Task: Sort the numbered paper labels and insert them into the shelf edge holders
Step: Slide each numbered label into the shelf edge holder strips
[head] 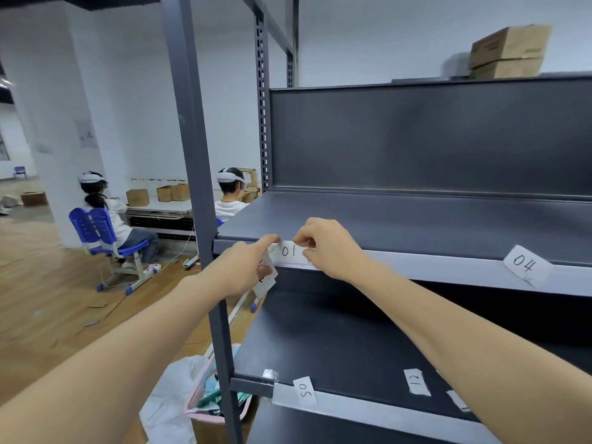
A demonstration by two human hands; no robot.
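White paper label marked 01 (293,253) sits against the pale grey plastic holder strip (416,267) at the centre of the frame.
My right hand (330,248) pinches its right edge. My left hand (243,267) presses its upper left corner with the forefinger, thumb and curled fingers pinching spare white paper slips (267,283). At right, label 04 (525,265) hangs crooked. Lower down, label 05 (305,390) and label 12 (416,382) stand sideways. I judge most remains.
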